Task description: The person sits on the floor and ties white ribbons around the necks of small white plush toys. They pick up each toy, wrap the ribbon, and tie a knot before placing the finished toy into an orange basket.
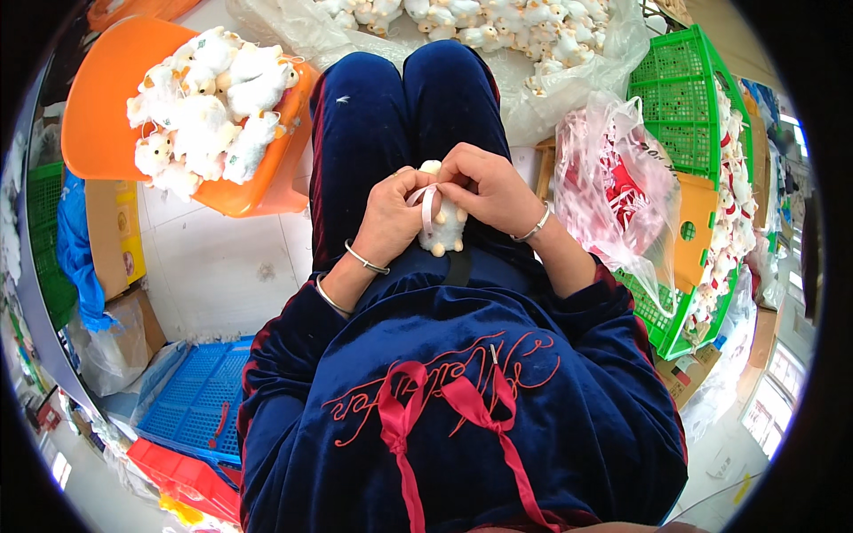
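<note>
A small white plush animal (442, 234) with tan feet rests in my lap, upright between my two hands. A pale pink ribbon (427, 208) loops around its neck area. My left hand (392, 213) is closed, pinching the ribbon at the toy's left side. From the other side my right hand (491, 189) pinches at the same spot, thumb and forefinger together on the ribbon near the neck. My fingers cover most of the toy's head and the place where the ribbon crosses.
An orange stool (98, 107) at left bears several white plush toys (209, 111). More plush toys (533, 31) lie on clear plastic sheeting ahead. At right are a plastic bag (613, 178) with red-and-white pieces and a green crate (671, 93). A blue crate (191, 400) stands lower left.
</note>
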Motion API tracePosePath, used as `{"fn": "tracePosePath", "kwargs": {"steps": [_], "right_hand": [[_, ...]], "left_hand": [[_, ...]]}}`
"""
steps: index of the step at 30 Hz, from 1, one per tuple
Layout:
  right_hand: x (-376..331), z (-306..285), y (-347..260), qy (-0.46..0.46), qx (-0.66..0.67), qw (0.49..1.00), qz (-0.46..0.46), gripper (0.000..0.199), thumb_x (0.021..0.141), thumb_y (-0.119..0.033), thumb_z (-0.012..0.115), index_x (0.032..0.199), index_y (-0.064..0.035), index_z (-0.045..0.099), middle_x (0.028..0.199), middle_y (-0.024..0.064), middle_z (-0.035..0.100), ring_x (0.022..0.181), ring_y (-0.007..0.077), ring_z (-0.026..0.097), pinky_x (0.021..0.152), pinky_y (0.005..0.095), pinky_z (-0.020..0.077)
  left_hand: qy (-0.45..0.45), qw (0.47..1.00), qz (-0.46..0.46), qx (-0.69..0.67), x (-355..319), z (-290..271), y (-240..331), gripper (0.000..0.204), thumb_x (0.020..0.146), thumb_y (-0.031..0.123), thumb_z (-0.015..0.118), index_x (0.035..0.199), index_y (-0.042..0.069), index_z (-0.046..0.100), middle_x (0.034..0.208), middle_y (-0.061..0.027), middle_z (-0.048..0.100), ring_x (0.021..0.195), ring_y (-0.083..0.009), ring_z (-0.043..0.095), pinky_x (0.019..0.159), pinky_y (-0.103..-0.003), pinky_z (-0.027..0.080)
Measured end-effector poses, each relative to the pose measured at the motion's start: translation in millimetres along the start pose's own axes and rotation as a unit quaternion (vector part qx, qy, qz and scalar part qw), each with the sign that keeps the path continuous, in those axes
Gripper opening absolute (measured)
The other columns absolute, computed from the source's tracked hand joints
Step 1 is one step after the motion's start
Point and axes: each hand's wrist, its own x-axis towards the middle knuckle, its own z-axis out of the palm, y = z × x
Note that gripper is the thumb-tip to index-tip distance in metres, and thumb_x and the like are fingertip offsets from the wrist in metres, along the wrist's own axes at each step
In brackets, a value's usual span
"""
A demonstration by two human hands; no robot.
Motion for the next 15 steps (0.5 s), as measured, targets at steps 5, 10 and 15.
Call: {"fn": "tracePosePath", "kwargs": {"steps": [5,10,15], "right_hand": [[-3,2,13,0.015,0.262,0.950,0.167,0.005,0.093,-0.002,0.066,0.094,0.0000,0.061,0.087,0.0035,0.064,0.078,0.0081,0.063,0.067,0.0236,0.0513],[1,5,0,0.042,0.316,0.933,0.165,0.005,0.095,-0.003,0.064,0.098,0.0005,0.062,0.088,0.0027,0.066,0.075,0.0066,0.063,0.065,0.0227,0.0524],[1,-2,3,0.024,0.265,0.944,0.197,0.013,0.097,-0.003,0.065,0.108,0.0033,0.068,0.086,0.0040,0.069,0.075,0.0081,0.065,0.068,0.0240,0.0537]], "left_hand": [[-0.015,0.999,-0.028,-0.029,-1,-1,4,0.014,0.089,0.012,0.078,0.097,0.003,0.070,0.082,0.0034,0.063,0.071,-0.0022,0.054,0.065,-0.018,0.044],[-0.005,0.999,-0.038,-0.019,-1,0,2,0.009,0.086,0.004,0.077,0.091,0.001,0.071,0.086,0.0009,0.061,0.067,-0.0032,0.054,0.060,-0.019,0.046],[-0.006,0.997,0.061,0.045,-2,-4,7,0.012,0.084,0.003,0.079,0.092,0.001,0.070,0.095,-0.0020,0.061,0.068,-0.0050,0.054,0.061,-0.020,0.045]]}}
